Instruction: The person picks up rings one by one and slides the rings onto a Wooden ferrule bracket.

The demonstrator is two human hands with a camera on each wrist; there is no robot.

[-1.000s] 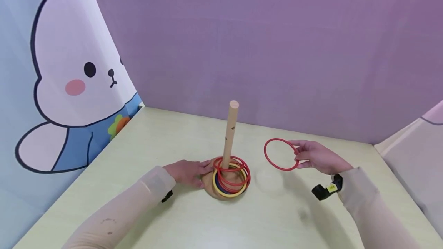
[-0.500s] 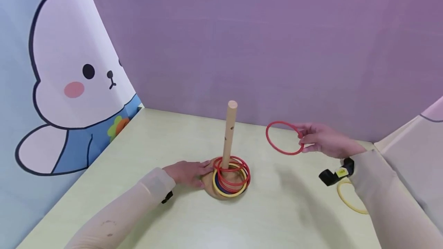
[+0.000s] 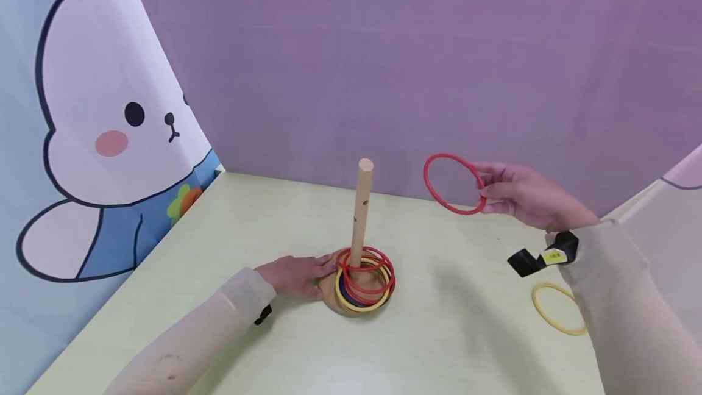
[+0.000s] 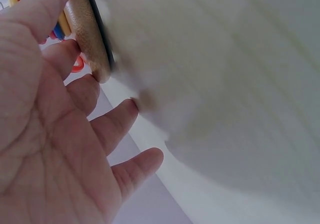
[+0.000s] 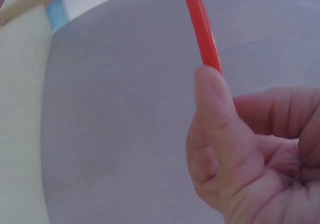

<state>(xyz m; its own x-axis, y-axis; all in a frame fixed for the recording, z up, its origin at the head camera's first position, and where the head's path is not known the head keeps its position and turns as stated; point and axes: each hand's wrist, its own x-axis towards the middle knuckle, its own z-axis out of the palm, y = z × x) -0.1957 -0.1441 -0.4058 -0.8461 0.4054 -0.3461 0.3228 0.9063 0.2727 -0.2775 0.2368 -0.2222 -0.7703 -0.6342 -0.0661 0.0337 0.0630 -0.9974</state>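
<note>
My right hand pinches a red ring between thumb and fingers, holding it up above the table at the right of the wooden post. Close up in the right wrist view, the thumb presses on the ring's rim. My left hand rests with relaxed, spread fingers against the edge of the round wooden base. In the left wrist view some fingertips touch the base while others stay apart from it. Around the post's foot lie several red rings, a yellow ring and a blue one, partly overlapping.
A yellow ring lies flat on the pale table, partly beside my right sleeve. Behind the table hangs a purple cloth. A backdrop with a cartoon rabbit closes the left side.
My right hand has risen and shifted right with the red ring, away from the table. The yellow ring at the right has come into sight. My left hand keeps its place on the base.
</note>
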